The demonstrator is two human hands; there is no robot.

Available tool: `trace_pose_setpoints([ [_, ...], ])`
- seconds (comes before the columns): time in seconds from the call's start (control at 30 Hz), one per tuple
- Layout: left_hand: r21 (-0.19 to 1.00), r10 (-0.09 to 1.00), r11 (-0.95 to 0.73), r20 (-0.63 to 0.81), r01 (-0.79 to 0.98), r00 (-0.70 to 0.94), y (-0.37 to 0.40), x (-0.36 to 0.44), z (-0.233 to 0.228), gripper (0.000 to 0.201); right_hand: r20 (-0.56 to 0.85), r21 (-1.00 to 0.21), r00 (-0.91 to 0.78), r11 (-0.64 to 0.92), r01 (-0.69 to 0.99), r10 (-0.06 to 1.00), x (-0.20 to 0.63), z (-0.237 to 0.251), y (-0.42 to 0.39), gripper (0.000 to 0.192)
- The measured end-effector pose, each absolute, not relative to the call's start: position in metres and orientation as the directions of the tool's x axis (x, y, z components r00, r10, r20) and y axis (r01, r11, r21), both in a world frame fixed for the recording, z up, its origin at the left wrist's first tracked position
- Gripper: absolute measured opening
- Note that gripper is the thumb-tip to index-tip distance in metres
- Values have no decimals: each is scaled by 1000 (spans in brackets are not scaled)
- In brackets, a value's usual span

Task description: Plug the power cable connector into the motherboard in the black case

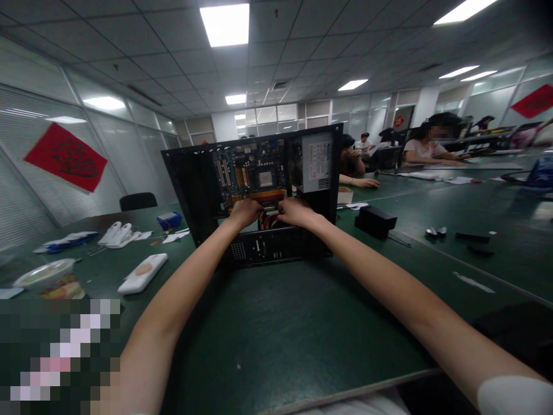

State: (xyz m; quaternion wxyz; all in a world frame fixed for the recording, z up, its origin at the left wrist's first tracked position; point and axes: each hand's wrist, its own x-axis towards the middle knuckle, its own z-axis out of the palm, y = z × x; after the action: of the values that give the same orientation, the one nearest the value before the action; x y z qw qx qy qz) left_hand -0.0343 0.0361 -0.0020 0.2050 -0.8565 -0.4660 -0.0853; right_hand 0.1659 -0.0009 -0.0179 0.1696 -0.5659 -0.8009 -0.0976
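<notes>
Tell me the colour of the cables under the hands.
Red and black cables, best seen in the head view.

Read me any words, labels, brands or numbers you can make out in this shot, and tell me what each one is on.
No text here can be read.
Power supply label in the open computer case: print too small.
Red wall hanging: dark characters, blurred.
Red sign on the far glass wall: blurred.
Motherboard: markings too small.

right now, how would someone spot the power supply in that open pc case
Start at the open black computer case standing on the green table, just beyond both hands. Look to its upper right corner, beside the blue motherboard. The power supply is the only grey metal box there, with a white label.
</notes>
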Motion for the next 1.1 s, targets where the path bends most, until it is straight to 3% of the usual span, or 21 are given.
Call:
trace_pose_setpoints([
  [0.43, -350, 749, -494, 294, 796, 594, 38, -30, 9, 33, 399, 38, -393, 413, 910, 828, 166, -19, 1, 24],
  [0.67, -294, 788, -447, 317, 845, 528, 32, -26, 5, 33, 513, 40, -430, 480, 876, 743, 164, -22, 7, 26],
  [0.93, -259, 787, -435, 355, 862, 504, 34, -27, 0, 32, 437, 247, -647, 608, 755, 625, 159, -13, 32, 28],
  [1.1, -262, 789, -420, 368, 869, 492, 36, -27, -1, 32, 443, 251, -614, 567, 784, 653, 156, -16, 43, 29],
])
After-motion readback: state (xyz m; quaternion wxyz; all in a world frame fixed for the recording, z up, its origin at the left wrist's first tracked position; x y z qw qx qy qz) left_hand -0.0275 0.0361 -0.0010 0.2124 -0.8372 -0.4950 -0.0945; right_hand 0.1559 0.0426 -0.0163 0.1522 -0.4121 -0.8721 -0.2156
